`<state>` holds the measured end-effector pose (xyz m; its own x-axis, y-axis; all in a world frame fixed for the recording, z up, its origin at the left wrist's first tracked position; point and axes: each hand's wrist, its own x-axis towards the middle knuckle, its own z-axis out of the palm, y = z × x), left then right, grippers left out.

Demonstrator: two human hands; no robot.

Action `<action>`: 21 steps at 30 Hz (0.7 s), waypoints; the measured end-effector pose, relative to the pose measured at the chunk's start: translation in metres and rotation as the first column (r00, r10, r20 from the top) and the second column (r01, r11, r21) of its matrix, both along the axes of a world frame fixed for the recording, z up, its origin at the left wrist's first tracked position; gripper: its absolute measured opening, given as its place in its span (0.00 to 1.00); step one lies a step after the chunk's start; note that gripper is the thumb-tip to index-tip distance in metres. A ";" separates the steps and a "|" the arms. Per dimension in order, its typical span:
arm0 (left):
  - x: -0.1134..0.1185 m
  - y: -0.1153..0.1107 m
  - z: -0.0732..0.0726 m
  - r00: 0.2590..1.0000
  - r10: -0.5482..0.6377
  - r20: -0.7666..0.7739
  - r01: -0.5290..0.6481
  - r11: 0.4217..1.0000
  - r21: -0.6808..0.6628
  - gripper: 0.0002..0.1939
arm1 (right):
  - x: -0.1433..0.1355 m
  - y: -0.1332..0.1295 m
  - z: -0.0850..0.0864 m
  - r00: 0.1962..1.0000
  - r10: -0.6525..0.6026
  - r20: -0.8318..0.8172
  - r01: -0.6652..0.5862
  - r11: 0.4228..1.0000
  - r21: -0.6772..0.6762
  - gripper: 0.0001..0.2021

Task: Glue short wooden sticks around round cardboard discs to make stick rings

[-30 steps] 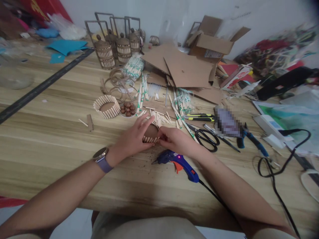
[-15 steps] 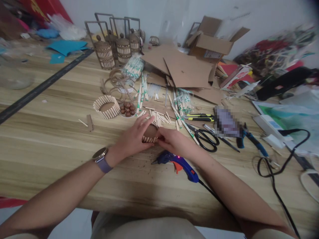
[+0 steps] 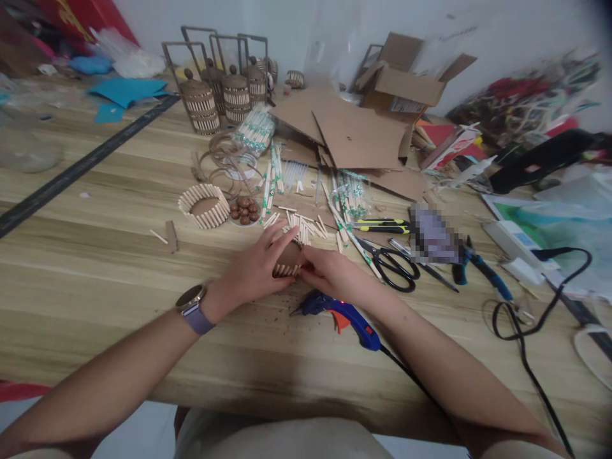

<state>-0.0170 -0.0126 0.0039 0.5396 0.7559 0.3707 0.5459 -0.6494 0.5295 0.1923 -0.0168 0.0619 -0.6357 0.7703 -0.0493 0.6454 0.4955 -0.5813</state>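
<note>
Between my hands is a small round cardboard piece (image 3: 289, 257) with short wooden sticks standing along its edge. My left hand (image 3: 255, 262) curves around its left side, thumb at the near edge and fingers over the far edge. At the right edge, the fingertips of my right hand (image 3: 327, 271) are pinched together; whether a stick is between them is hidden. Just beyond lies a pile of short cut sticks (image 3: 300, 228). A blue hot glue gun (image 3: 342, 313) with an orange trigger rests on the table below my right hand.
To the left stand a finished stick ring (image 3: 204, 206) and a dish of brown beads (image 3: 245, 210). Black scissors (image 3: 396, 268), a yellow-black cutter (image 3: 382, 225) and blue pliers (image 3: 488, 274) lie right. Behind are cardboard sheets (image 3: 356, 134) and several stick lanterns (image 3: 199, 102).
My right fingertips have shifted very slightly along the rim of the cardboard piece. My left hand keeps its hold, and the things on the table lie as before.
</note>
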 end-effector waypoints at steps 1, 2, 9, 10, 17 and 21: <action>0.000 0.000 0.000 1.000 -0.002 0.000 0.002 1.000 0.000 0.50 | 0.000 0.000 0.000 1.000 -0.001 0.001 0.001 1.000 -0.003 0.10; 0.000 0.000 0.000 1.000 -0.004 0.002 0.004 1.000 0.001 0.50 | 0.000 0.000 0.000 1.000 -0.001 0.001 0.001 1.000 -0.009 0.10; -0.001 0.000 0.000 1.000 -0.025 0.019 0.025 1.000 -0.003 0.48 | 0.000 0.000 0.000 1.000 0.010 -0.006 -0.010 1.000 -0.024 0.10; -0.002 0.000 0.000 0.999 -0.030 0.020 0.030 1.000 -0.005 0.48 | 0.000 0.000 0.000 1.000 0.013 -0.007 -0.013 1.000 -0.022 0.10; -0.004 0.001 0.001 0.998 -0.056 0.003 0.056 0.998 -0.041 0.48 | 0.001 -0.001 -0.002 1.000 0.002 -0.011 -0.002 1.000 -0.002 0.09; -0.005 0.002 0.002 0.998 -0.060 -0.004 0.059 0.995 -0.079 0.48 | 0.000 -0.002 -0.003 1.000 -0.012 0.010 0.012 1.000 -0.009 0.08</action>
